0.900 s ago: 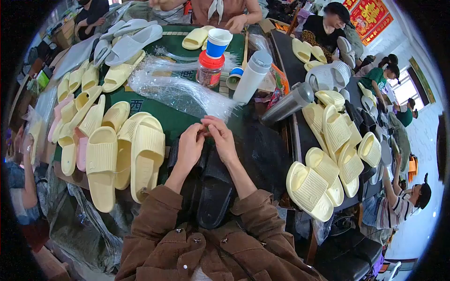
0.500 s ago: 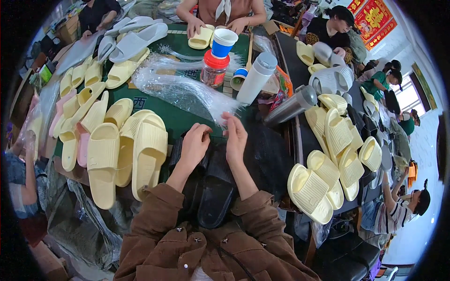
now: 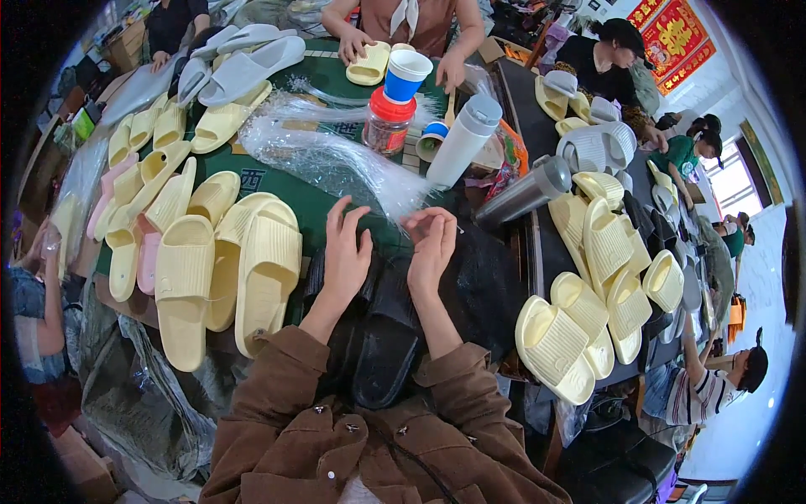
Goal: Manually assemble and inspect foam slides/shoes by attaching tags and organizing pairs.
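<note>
Between the person's forearms: black slide [image 3: 384, 353], long axis running away from the body, far end leaning slightly right. Rounded open end nearest the body, strap on the far half, so it reads as toe-away; dark on dark, far tip hard to make out. Left hand [image 3: 346, 256] up past its left side, fingers apart and loosely curled, thumb clear of them. Right hand [image 3: 432, 244] opposite, fingers bent inward, tips just beside the clear plastic strands [image 3: 353, 168]; can't tell if they pinch one. Strands lie on green mat [image 3: 275, 191], long axis slanting far left to near right, loose ends by the right hand. Cream slides [image 3: 267, 286] to the left, nearest ones also toe-away.

Markings: blue character [image 3: 251, 180] on the mat, left of strands. Red wall poster [image 3: 672, 38], large gold character. Red-lidded jar [image 3: 386, 134]: print too small to read. Cup [image 3: 406, 77] stacked on it: white, blue band.
</note>
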Action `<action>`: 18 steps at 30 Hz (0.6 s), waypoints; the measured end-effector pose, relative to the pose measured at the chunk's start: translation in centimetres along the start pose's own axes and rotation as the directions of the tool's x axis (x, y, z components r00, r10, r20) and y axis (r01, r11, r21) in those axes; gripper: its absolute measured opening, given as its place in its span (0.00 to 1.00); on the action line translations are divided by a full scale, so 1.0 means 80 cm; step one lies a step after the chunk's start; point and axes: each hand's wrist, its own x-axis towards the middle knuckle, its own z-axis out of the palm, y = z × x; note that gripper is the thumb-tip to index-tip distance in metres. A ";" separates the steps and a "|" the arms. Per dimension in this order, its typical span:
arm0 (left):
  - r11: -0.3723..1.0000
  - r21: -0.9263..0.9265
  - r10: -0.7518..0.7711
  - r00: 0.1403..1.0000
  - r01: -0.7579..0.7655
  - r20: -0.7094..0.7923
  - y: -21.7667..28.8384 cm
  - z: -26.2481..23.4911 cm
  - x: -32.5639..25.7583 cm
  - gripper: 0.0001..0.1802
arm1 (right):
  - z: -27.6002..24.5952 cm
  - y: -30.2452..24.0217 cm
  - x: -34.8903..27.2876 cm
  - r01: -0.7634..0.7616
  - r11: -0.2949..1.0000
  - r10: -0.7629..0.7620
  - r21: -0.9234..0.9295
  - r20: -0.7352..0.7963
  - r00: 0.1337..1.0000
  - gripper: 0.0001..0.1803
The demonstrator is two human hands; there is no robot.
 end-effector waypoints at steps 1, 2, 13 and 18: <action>0.998 -0.049 -0.048 0.998 0.049 0.027 0.002 0.000 0.000 0.20 | -0.003 0.002 0.002 0.079 0.995 -0.082 -0.066 -0.042 0.996 0.11; 0.990 -0.097 -0.094 0.994 0.099 0.057 0.003 0.000 0.000 0.23 | -0.007 0.003 0.003 0.080 0.994 -0.083 -0.068 -0.045 0.996 0.11; 0.998 -0.035 -0.052 0.998 0.053 0.048 -0.001 0.001 -0.003 0.25 | 0.007 -0.063 -0.013 0.568 0.370 -0.528 -0.735 0.337 0.779 0.07; 0.998 -0.022 -0.064 0.998 0.064 0.023 -0.001 -0.006 -0.001 0.24 | 0.008 -0.114 -0.026 0.566 0.166 -0.603 -0.808 0.371 0.707 0.07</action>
